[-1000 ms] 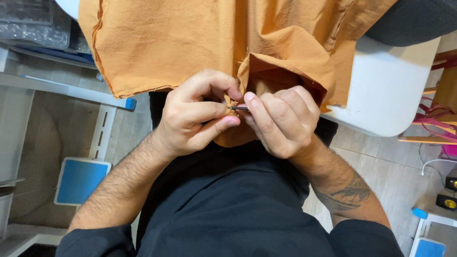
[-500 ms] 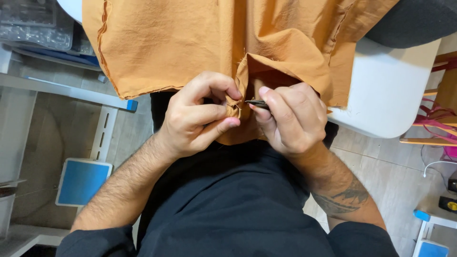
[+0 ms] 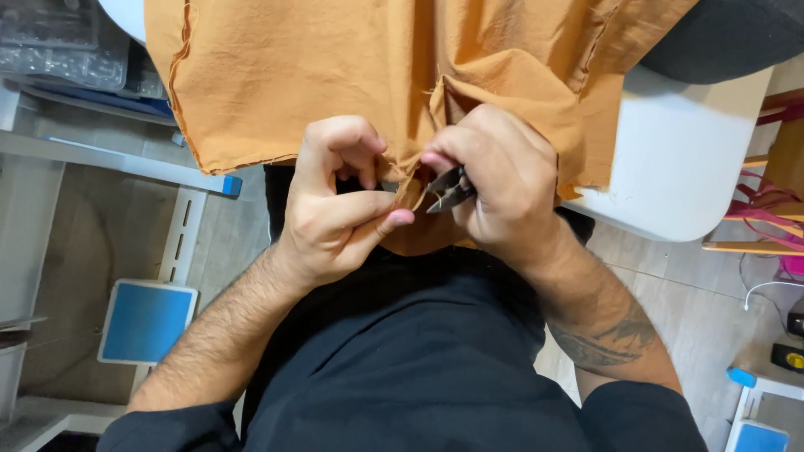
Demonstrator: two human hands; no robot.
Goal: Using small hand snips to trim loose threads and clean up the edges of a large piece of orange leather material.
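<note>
At lap level, my left hand (image 3: 335, 209) pinches the orange cloth (image 3: 352, 75) at its lower edge; my right hand (image 3: 502, 184) grips small snips (image 3: 448, 191), blades parted. Best kept taut, tips at the thread only. Clear plastic packs (image 3: 59, 42) lie upper left; a blue panel (image 3: 146, 322) lower left.

Both bare forearms reach up from the lower corners and meet at the middle. The left hand (image 3: 335, 197) is curled, thumb pressed toward the bent forefinger in a pinch, knuckles upward. The right hand (image 3: 502, 180), its forearm tattooed near the wrist, is closed in a loose fist just beside it, fingertips facing the left thumb.
</note>
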